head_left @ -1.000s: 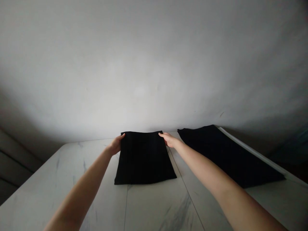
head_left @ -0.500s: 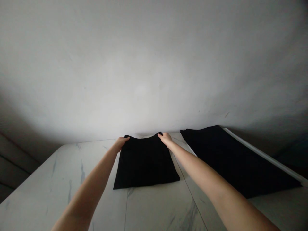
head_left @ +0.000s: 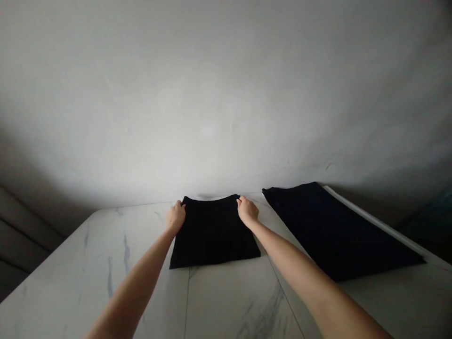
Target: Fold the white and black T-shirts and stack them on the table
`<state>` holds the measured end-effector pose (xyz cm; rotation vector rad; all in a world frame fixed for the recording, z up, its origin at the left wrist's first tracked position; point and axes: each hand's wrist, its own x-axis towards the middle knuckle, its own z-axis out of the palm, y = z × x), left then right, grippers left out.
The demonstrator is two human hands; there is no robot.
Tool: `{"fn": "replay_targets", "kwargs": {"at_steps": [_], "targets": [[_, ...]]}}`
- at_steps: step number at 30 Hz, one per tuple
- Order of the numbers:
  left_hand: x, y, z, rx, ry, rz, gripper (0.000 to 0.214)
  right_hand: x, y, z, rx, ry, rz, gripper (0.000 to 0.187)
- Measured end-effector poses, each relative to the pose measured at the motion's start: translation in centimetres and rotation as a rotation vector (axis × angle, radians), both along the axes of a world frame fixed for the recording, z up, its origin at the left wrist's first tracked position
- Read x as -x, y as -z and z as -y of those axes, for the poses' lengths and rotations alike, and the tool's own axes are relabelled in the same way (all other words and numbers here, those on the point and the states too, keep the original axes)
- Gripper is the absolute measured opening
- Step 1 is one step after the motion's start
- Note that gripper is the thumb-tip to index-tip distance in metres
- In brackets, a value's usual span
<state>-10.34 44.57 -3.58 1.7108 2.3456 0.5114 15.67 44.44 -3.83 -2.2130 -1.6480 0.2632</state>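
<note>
Two bare hands work at one folded black garment (head_left: 213,235), which lies flat on a white marble-patterned table (head_left: 70,287), close to the table's far side. The left hand (head_left: 175,217) sits at the garment's far left corner and the right hand (head_left: 247,211) at its far right corner. Each is closed narrowly, with the fingers bunched on the top edge. Both appear to grip the cloth there, though how much of it they pinch cannot be told. The far edge dips in a shallow curve between the hands. One larger black garment (head_left: 335,230) lies flat to the right, just beside the first and apart from the right hand. Its far side runs along a white strip (head_left: 374,221). A thin seam (head_left: 186,301) crosses the tabletop, and a pale grey wall (head_left: 226,94) rises behind.
</note>
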Motion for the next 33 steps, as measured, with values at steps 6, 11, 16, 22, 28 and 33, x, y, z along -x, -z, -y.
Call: {"fn": "replay_targets", "kwargs": {"at_steps": [6, 11, 16, 22, 28, 33], "targets": [[0.2, 0.5, 0.2, 0.014, 0.061, -0.186, 0.034, -0.4, 0.7, -0.5, 0.007, 0.023, 0.068, 0.03], [0.0, 0.6, 0.1, 0.027, 0.038, -0.214, 0.036, 0.2, 1.5, -0.6, -0.001, 0.03, 0.092, 0.031], [-0.2, -0.3, -1.2, 0.029, -0.074, -0.101, 0.041, 0.3, 0.5, -1.8, -0.032, 0.083, 0.058, 0.035], [-0.3, 0.4, -2.7, -0.013, -0.117, -0.036, 0.037, 0.5, 0.8, -3.1, -0.072, 0.056, 0.091, 0.031], [-0.4, 1.9, -2.7, -0.095, -0.067, -0.14, 0.036, 0.4, 2.0, -3.4, -0.067, 0.055, 0.114, 0.029], [-0.4, 1.6, -2.6, -0.05, -0.017, -0.245, 0.038, 0.3, 1.7, -4.0, 0.0, 0.05, 0.086, 0.03]]}}
